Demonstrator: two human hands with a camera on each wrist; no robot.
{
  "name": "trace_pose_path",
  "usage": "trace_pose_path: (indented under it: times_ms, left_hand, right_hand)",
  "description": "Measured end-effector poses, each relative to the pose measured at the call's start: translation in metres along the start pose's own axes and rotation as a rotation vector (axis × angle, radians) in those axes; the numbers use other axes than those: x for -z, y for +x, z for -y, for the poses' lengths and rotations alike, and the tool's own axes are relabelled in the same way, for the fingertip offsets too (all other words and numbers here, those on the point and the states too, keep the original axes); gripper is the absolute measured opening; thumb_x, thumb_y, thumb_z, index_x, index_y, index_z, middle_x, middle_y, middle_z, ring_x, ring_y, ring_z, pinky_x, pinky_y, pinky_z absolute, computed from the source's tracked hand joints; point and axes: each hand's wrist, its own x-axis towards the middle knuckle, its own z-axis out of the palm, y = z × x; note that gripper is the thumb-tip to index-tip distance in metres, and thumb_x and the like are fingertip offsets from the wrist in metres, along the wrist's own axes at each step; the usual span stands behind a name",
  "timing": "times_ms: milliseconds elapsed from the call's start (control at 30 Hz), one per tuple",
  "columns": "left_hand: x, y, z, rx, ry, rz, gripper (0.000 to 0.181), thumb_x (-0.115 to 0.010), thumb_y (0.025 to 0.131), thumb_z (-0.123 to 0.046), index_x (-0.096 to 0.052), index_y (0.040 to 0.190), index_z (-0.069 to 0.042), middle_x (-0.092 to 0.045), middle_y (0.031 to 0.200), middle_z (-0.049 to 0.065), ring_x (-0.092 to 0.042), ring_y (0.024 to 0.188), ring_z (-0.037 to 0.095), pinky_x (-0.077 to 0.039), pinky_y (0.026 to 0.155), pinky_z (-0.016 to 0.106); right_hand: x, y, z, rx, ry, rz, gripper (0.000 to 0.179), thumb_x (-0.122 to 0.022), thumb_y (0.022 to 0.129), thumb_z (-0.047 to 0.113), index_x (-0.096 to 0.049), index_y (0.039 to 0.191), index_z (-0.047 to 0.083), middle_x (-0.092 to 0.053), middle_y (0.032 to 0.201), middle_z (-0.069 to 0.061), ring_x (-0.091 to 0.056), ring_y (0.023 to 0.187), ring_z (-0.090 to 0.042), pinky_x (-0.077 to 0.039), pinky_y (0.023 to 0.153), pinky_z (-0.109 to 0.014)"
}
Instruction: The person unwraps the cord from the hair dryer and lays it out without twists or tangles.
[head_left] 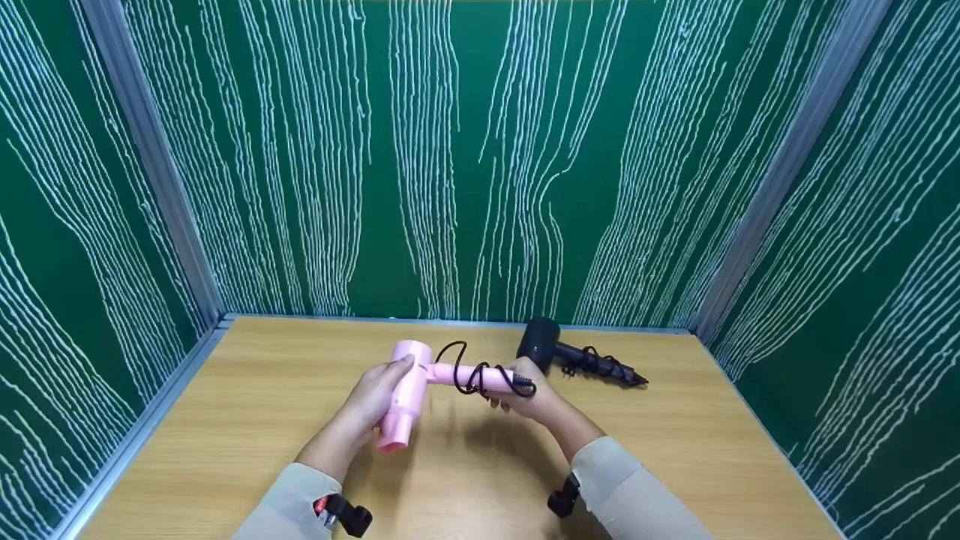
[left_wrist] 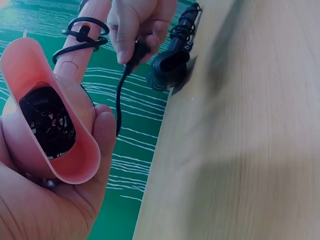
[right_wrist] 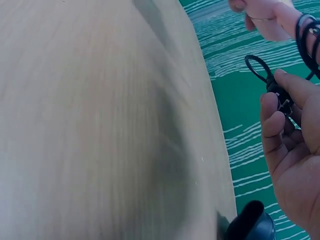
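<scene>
My left hand (head_left: pixel 376 391) grips the barrel of a pink hair dryer (head_left: pixel 409 386), held up over the table with its nozzle tilted down toward me. In the left wrist view the flared nozzle (left_wrist: pixel 86 162) faces the camera, and a dark grille shows inside. A black cord (left_wrist: pixel 75 48) winds loosely around the handle, which points right. My right hand (head_left: pixel 534 391) is at the handle's end; in the right wrist view its thumb and fingers pinch the cord's black plug (right_wrist: pixel 280 96). A short loop of cord rises from the plug.
A black hair dryer (head_left: pixel 538 343) lies at the back of the wooden table (head_left: pixel 285 390), just beyond my right hand, its cord wrapped around the handle. Green panels (head_left: pixel 480 285) with white wavy lines and grey corner posts (head_left: pixel 750 217) enclose the table's back and sides.
</scene>
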Motion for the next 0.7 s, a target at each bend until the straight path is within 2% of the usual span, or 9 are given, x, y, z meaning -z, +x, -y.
trace_pose_path:
  times_ms: [33, 67, 233, 300, 367, 500, 600, 700]
  left_hand:
    - [0.001, 0.0, 0.001, 0.006, 0.007, 0.001, 0.07, -0.06, 0.113, -0.06, -0.058, 0.151, -0.001, -0.07, 0.113, 0.012, -0.07, 0.095, 0.022, -0.06, 0.075, 0.031]
    - [0.001, 0.0, 0.002, 0.013, 0.013, 0.002, 0.072, -0.06, 0.112, -0.061, -0.057, 0.153, -0.002, -0.07, 0.115, 0.012, -0.069, 0.097, 0.023, -0.059, 0.076, 0.031]
    - [0.004, 0.001, 0.007, 0.035, 0.037, 0.01, 0.078, -0.059, 0.111, -0.067, -0.056, 0.156, -0.003, -0.07, 0.119, 0.012, -0.069, 0.101, 0.024, -0.06, 0.079, 0.032]
    - [0.005, 0.001, 0.009, 0.039, 0.036, 0.01, 0.078, -0.059, 0.111, -0.067, -0.057, 0.155, -0.003, -0.071, 0.117, 0.012, -0.069, 0.1, 0.023, -0.06, 0.079, 0.032]
    - [0.005, 0.002, 0.011, 0.041, 0.032, 0.008, 0.077, -0.059, 0.111, -0.067, -0.058, 0.153, -0.002, -0.071, 0.115, 0.012, -0.069, 0.099, 0.023, -0.06, 0.078, 0.032]
    - [0.005, 0.002, 0.014, 0.037, 0.023, 0.005, 0.073, -0.06, 0.111, -0.064, -0.061, 0.148, -0.001, -0.071, 0.111, 0.011, -0.069, 0.095, 0.022, -0.059, 0.077, 0.031]
    - [0.005, 0.003, 0.015, 0.023, 0.012, 0.0, 0.07, -0.06, 0.112, -0.061, -0.062, 0.144, 0.001, -0.071, 0.108, 0.01, -0.069, 0.092, 0.02, -0.058, 0.075, 0.03]
    - [0.006, 0.003, 0.016, 0.016, 0.007, -0.006, 0.067, -0.06, 0.113, -0.058, -0.063, 0.141, 0.002, -0.07, 0.106, 0.01, -0.069, 0.09, 0.02, -0.058, 0.074, 0.03]
  right_hand:
    - [0.004, 0.0, -0.002, 0.059, -0.104, -0.05, 0.009, -0.077, 0.094, 0.001, -0.081, 0.087, -0.003, -0.077, 0.067, -0.012, -0.062, 0.052, -0.012, -0.054, 0.05, -0.025]
    - [0.008, 0.001, -0.004, 0.085, -0.135, -0.043, 0.007, -0.076, 0.092, -0.004, -0.082, 0.088, -0.004, -0.077, 0.067, -0.013, -0.062, 0.051, -0.013, -0.054, 0.05, -0.025]
    - [0.02, 0.005, -0.005, 0.094, -0.238, -0.05, 0.023, -0.069, 0.083, -0.016, -0.084, 0.095, -0.005, -0.079, 0.071, -0.01, -0.061, 0.056, -0.01, -0.051, 0.05, -0.019]
    - [0.023, 0.006, -0.003, 0.099, -0.281, -0.074, 0.026, -0.073, 0.08, -0.017, -0.087, 0.098, -0.003, -0.082, 0.078, -0.011, -0.062, 0.063, -0.009, -0.051, 0.055, -0.019]
    - [0.026, 0.007, 0.0, 0.106, -0.309, -0.096, 0.023, -0.079, 0.082, -0.013, -0.089, 0.1, -0.002, -0.084, 0.085, -0.013, -0.065, 0.07, -0.01, -0.054, 0.062, -0.02]
    - [0.031, 0.007, 0.007, 0.109, -0.345, -0.134, 0.009, -0.09, 0.092, 0.005, -0.091, 0.101, 0.004, -0.087, 0.096, -0.011, -0.071, 0.085, -0.01, -0.06, 0.078, -0.025]
    - [0.033, 0.008, 0.011, 0.119, -0.354, -0.135, 0.009, -0.09, 0.098, 0.015, -0.092, 0.101, 0.008, -0.088, 0.097, -0.009, -0.073, 0.086, -0.008, -0.061, 0.078, -0.024]
    - [0.036, 0.007, 0.016, 0.128, -0.348, -0.131, 0.011, -0.089, 0.1, 0.019, -0.092, 0.1, 0.009, -0.087, 0.094, -0.007, -0.071, 0.082, -0.007, -0.059, 0.073, -0.023]
